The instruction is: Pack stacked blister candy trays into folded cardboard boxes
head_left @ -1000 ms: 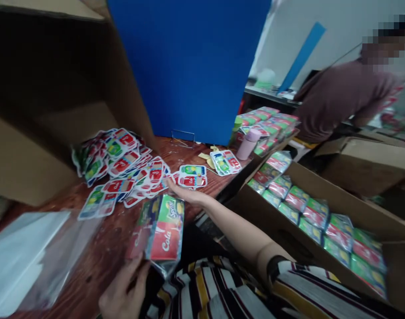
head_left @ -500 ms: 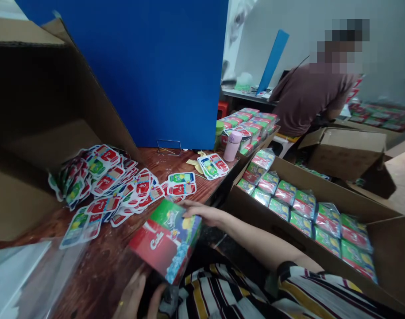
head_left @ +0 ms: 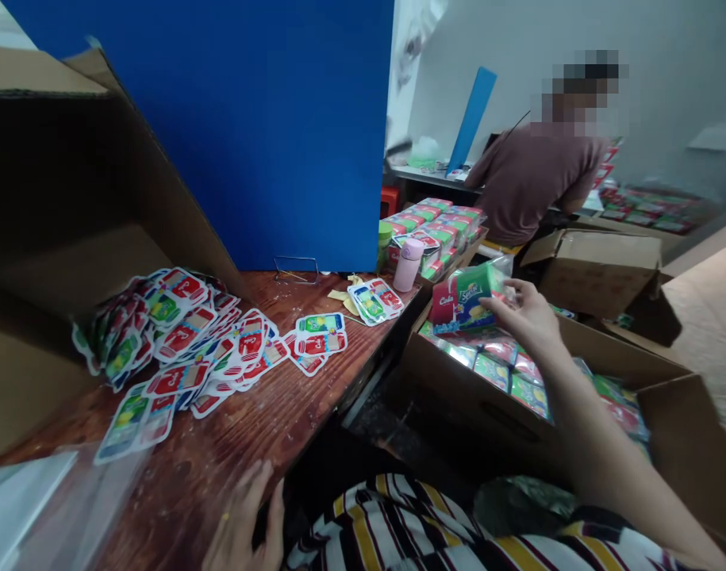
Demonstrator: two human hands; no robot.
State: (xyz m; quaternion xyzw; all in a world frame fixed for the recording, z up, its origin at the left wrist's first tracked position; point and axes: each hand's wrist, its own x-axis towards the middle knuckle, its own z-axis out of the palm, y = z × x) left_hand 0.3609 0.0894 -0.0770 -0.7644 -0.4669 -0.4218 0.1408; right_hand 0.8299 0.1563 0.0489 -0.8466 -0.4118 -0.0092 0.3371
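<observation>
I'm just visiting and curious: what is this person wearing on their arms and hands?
Both hands, the left hand and the right hand, are bare, without gloves. The right forearm is uncovered. A striped garment in white, dark, yellow and red shows below; a small yellowish spot on one left finger may be a ring.

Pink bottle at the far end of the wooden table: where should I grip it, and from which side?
Probably the pink bottle's straight body below the cap, fingers wrapped round it. It stands upright near the table corner. Come from the near, table side: packet stacks crowd behind it and the sticker cards lie flat in front.
</observation>
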